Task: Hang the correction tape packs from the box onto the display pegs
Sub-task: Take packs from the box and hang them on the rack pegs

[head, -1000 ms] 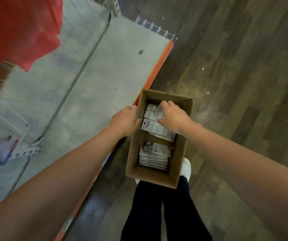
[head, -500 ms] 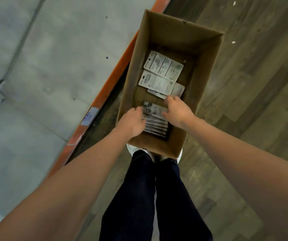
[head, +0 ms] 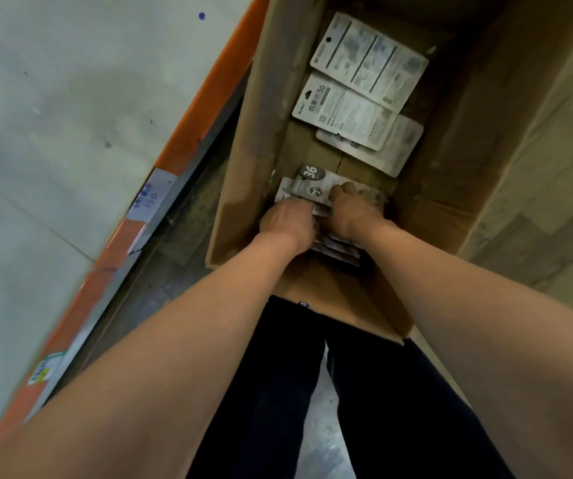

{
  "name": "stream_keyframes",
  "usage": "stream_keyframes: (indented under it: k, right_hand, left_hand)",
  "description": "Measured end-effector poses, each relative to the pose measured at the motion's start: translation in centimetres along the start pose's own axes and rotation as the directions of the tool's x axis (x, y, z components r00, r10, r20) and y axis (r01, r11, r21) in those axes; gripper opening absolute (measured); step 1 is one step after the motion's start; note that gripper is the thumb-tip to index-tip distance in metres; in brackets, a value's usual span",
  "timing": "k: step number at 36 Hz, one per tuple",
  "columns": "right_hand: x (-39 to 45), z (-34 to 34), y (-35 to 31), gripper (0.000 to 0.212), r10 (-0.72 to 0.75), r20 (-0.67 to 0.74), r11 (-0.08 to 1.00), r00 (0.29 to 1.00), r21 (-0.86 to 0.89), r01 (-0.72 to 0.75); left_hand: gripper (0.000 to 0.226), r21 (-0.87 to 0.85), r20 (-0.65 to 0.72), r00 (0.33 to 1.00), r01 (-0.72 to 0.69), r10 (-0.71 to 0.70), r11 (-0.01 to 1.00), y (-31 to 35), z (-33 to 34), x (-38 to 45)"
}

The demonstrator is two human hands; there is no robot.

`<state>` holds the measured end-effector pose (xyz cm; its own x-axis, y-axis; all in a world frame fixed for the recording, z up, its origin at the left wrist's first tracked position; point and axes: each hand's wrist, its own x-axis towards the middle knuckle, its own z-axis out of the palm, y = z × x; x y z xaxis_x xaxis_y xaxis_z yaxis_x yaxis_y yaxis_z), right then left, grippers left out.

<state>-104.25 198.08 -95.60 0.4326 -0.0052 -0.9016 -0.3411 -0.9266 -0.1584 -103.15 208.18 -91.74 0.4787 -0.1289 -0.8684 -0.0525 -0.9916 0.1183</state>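
both hands grip the pack stack — inside the box.

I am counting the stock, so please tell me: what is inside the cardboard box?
The cardboard box holds a stack of correction tape packs, gripped by the left hand and right hand, and three loose packs farther in. The hands cover most of the stack.
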Motion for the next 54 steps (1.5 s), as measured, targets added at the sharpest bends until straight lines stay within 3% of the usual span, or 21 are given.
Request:
stream_keyframes:
  k: [5, 12, 15, 18, 27, 31, 37, 41, 43, 47, 49, 52, 54]
  right_hand:
    - [0.8, -0.1, 0.1, 0.057, 0.049, -0.026, 0.999, 0.998, 0.013, -0.049]
    - [-0.1, -2.4, 0.4, 0.053, 0.029, -0.124, 0.999, 0.992, -0.031, -0.033]
    - [-1.6, -3.7, 0.5, 0.039, 0.104, -0.197, 0.982, 0.975, 0.174, -0.070]
    - [-4.8, -5.6, 0.3, 0.042, 0.157, -0.196, 0.937, 0.968, 0.339, -0.083]
    - [-16.8, -12.9, 0.0, 0.046, 0.107, -0.168, 0.741, 0.980, 0.670, 0.034]
    - [-21.8, -15.4, 0.0, 0.047, 0.104, -0.160, 0.600, 0.982, 0.797, 0.066]
    - [-27.8, -17.6, 0.8, 0.033, 0.142, -0.145, 0.384, 0.979, 0.920, 0.080]
    - [-30.6, -17.5, 0.6, 0.051, 0.151, -0.147, 0.222, 0.978, 0.969, 0.111]
    - [-31.8, -17.3, 0.3, 0.054, 0.149, -0.161, 0.171, 0.976, 0.976, 0.135]
    - [-35.4, -16.7, 0.1, 0.053, 0.085, -0.163, 0.128, 0.983, 0.980, 0.152]
    - [-37.6, -16.4, 0.3, 0.054, 0.073, -0.179, 0.078, 0.981, 0.982, 0.173]
    - [-41.4, -16.2, 0.8, 0.042, 0.044, -0.248, 0.000, 0.968, 0.969, 0.248]
    - [-44.0, -16.4, 0.9, 0.038, 0.029, -0.288, 0.007, 0.957, 0.958, 0.288]
  left_hand:
    - [0.036, -0.053, -0.083, 0.996, 0.020, -0.024, 0.998, 0.3, 0.4, 0.3]
    - [0.051, -0.133, -0.048, 0.999, -0.011, 0.005, 0.991, 0.7, -0.4, -0.1]
    - [0.048, -0.182, -0.037, 0.999, 0.025, -0.032, 0.983, 1.4, -1.6, -1.4]
    - [0.044, -0.237, -0.017, 0.999, 0.044, -0.050, 0.970, 1.9, -3.7, -3.6]
    - [0.041, -0.391, -0.147, 0.985, 0.022, -0.086, 0.920, 5.6, -12.1, -13.0]
    - [0.032, -0.536, -0.219, 0.970, -0.033, -0.101, 0.844, 7.3, -14.7, -17.3]
    - [0.041, -0.705, -0.222, 0.972, -0.103, -0.080, 0.701, 8.3, -16.9, -22.4]
    - [0.059, -0.819, -0.166, 0.983, -0.093, -0.078, 0.567, 7.8, -17.8, -25.2]
    - [0.064, -0.851, -0.137, 0.987, -0.076, -0.080, 0.520, 7.1, -18.1, -26.7]
    - [0.040, -0.887, -0.070, 0.998, -0.067, 0.010, 0.457, 5.8, -18.4, -29.9]
    - [0.041, -0.904, -0.070, 0.997, -0.077, 0.031, 0.421, 5.4, -18.4, -31.8]
    - [0.040, -0.934, -0.089, 0.995, -0.096, 0.036, 0.345, 5.7, -18.5, -35.0]
    - [0.042, -0.942, -0.099, 0.994, -0.109, 0.046, 0.318, 5.9, -18.4, -37.2]
